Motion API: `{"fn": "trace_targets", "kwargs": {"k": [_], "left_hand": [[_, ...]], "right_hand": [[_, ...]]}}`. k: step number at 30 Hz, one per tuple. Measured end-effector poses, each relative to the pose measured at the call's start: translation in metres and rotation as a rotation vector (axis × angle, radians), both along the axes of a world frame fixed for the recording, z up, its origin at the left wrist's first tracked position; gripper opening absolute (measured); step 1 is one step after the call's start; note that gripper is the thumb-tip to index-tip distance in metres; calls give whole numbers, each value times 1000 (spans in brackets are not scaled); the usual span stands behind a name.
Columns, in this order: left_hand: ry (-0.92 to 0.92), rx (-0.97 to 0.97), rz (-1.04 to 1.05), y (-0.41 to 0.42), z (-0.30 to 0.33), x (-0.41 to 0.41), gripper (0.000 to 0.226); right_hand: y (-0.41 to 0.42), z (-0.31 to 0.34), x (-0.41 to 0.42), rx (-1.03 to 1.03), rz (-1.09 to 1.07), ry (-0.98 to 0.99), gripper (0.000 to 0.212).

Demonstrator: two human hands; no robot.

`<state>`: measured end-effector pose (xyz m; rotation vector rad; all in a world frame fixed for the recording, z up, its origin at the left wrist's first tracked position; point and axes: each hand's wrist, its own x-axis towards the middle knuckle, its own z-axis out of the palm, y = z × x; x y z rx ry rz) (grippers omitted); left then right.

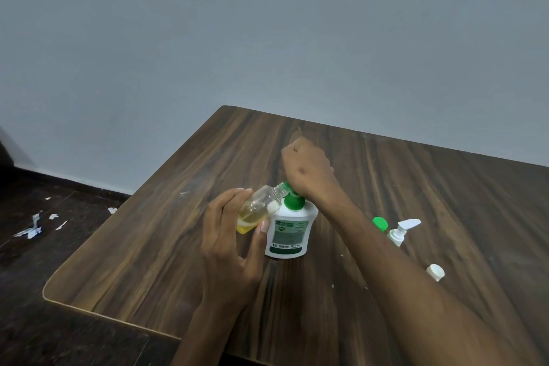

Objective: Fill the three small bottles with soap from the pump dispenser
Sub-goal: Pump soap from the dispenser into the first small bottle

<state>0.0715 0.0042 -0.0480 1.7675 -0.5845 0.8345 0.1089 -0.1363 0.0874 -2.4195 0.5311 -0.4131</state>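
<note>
A white pump dispenser (287, 233) with a green pump head (293, 200) stands upright in the middle of the wooden table (154, 246). My right hand (309, 171) is a fist resting on top of the pump head. My left hand (231, 235) holds a small clear bottle (258, 208) tilted, its open neck touching the pump spout. Yellow soap lies in the bottle's lower end. To the right, partly hidden behind my right forearm, are a green-capped bottle (380, 223) and a white bottle with a spray top (402, 230).
A loose white cap (435, 272) lies on the table at the right. White paper scraps (35, 226) are scattered on the dark floor at the left. A grey wall stands behind the table's far edge.
</note>
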Motion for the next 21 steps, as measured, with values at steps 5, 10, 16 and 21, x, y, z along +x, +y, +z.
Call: {"fn": "trace_targets", "kwargs": {"k": [5,10,16,21], "left_hand": [[0,2,-5,1,1,0,41],[4,5,-5,1,0,-1,41],[5,7,5,0,0,-1,40],[-3,12,14,0,0,0,41]], "right_hand": [[-1,2,0,25,16,-18,23],[-2,2,-1,11,9,-12,21],[0,0,0,18,-15,-17,19],[0,-2,1,27,-17,-2,20]]}}
